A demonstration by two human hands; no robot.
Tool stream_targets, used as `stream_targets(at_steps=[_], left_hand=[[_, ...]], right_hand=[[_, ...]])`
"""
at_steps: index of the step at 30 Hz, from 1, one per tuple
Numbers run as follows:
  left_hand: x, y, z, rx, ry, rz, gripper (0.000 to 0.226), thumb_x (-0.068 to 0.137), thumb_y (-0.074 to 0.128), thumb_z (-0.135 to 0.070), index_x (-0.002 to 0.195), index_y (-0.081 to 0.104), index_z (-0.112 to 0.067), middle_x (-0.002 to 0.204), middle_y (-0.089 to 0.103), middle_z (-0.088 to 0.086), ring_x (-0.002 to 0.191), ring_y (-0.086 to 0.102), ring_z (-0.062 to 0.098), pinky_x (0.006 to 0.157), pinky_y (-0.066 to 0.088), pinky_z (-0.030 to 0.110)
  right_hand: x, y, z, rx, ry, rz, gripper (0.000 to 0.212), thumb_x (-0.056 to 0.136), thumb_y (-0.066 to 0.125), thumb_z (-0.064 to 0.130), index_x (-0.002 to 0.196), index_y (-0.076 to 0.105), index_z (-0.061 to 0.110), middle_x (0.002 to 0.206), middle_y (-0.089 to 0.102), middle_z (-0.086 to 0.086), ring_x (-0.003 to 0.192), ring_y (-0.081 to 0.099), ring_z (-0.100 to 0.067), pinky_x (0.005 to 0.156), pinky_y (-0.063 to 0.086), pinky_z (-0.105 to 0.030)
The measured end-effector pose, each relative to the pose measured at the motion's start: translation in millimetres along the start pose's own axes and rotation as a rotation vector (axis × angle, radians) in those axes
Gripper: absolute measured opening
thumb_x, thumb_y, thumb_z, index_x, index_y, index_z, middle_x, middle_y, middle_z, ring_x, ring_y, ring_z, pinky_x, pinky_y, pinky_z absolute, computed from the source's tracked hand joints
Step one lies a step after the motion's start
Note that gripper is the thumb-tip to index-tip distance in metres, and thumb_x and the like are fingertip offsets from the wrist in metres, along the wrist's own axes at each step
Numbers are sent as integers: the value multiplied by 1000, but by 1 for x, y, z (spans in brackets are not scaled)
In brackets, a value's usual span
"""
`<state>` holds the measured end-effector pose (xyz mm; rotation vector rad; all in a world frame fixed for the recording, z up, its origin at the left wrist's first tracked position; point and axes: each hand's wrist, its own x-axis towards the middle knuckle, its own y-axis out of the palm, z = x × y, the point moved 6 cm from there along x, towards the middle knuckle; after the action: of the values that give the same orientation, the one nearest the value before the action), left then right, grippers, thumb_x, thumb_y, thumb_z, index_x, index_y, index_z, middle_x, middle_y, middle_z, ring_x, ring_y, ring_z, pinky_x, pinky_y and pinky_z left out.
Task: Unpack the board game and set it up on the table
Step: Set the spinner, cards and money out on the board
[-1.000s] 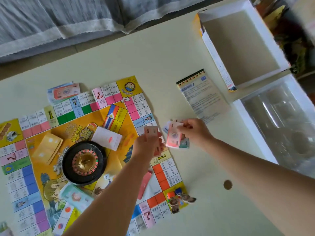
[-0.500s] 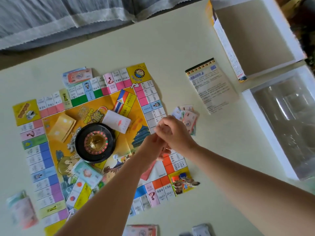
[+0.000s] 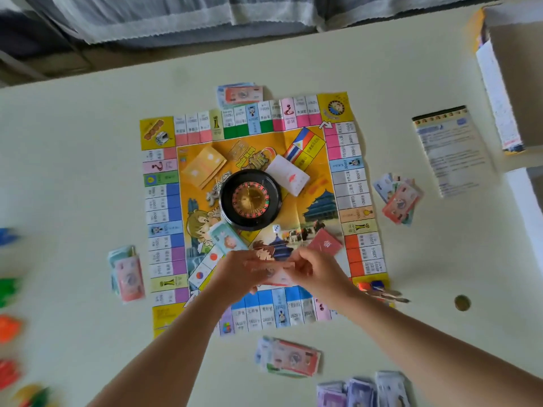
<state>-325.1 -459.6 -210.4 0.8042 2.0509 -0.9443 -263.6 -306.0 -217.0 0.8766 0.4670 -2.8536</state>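
Left hand and right hand pinch a pink play-money stack between them above the game board; better to thumb off one note cleanly before dealing

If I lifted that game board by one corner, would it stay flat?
Probably not. The game board shows fold creases and wavy edges, so it looks like thin paper and would likely droop. The roulette wheel and yellow cards on it would probably slide off.

Left hand, right hand grip pink banknotes over board.
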Motion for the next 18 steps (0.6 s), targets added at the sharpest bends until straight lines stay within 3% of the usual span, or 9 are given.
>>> stream_targets(at_steps=[4,6,8,11,14,18], left_hand=[[-4,-28,23,13,16,-159,15,86,69,-23,98,62,-17,80,68,0,59,63,12,45,42,21],[-7,-42,39,-94,-22,-273,22,84,71,-20,101,58,-22,80,69,-1,62,64,14,50,46,23],[-8,-49,54,-231,-74,-366,31,82,71,-15,106,53,-22,85,69,0,74,67,21,63,56,36],[-6,-51,74,-375,-178,-404,33,81,67,-8,108,52,-20,84,68,1,81,68,28,78,57,47],[-1,-44,80,-483,-217,-358,27,83,62,-4,107,57,-15,76,67,2,73,66,25,81,57,49],[6,-35,77,-564,-216,-314,32,86,58,-4,117,56,-8,89,67,10,75,64,25,83,56,49]], right_hand=[[3,34,-2,52,114,31,11,86,68,13,85,57,14,74,62,4,63,59,-4,59,45,-20],[11,46,7,153,144,-14,16,84,70,8,82,56,15,69,63,2,58,60,-7,57,45,-20],[21,54,17,249,164,-72,17,82,72,6,82,57,15,71,65,0,58,61,-10,55,48,-18],[40,67,26,327,207,-137,18,79,75,6,85,58,9,81,69,-12,59,62,-14,56,53,-23],[54,72,23,214,230,-243,22,77,79,12,85,58,11,85,69,-15,68,66,-22,66,58,-38],[55,69,23,-89,172,-369,22,80,74,24,88,58,11,76,63,1,69,62,-16,58,48,-28]])
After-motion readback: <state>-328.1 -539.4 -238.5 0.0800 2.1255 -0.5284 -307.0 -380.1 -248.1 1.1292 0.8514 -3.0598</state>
